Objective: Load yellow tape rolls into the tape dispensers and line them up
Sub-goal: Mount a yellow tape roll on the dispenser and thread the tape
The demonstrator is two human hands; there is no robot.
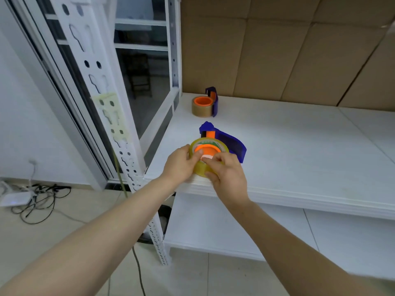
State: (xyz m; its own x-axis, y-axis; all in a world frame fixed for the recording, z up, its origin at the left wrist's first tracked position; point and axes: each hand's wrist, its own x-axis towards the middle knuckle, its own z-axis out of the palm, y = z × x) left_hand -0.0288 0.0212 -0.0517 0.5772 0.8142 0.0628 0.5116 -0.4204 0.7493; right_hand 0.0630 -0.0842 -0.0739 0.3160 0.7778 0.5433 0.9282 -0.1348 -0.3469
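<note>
A yellow tape roll (213, 144) sits around the orange hub of a blue tape dispenser (232, 143) near the front left edge of the white shelf (299, 157). My left hand (181, 165) grips the roll's left side, thumb on the hub. My right hand (226, 174) grips its near right side, fingers curled over the rim. Farther back stands a second blue dispenser (211, 101) with a brownish-yellow roll (202, 108) on its orange hub.
Brown cardboard panels (288, 50) back the shelf. A white perforated upright (111, 116) and a window frame stand at the left. Cables and a white box (19, 198) lie on the floor. A lower white shelf (235, 227) lies beneath.
</note>
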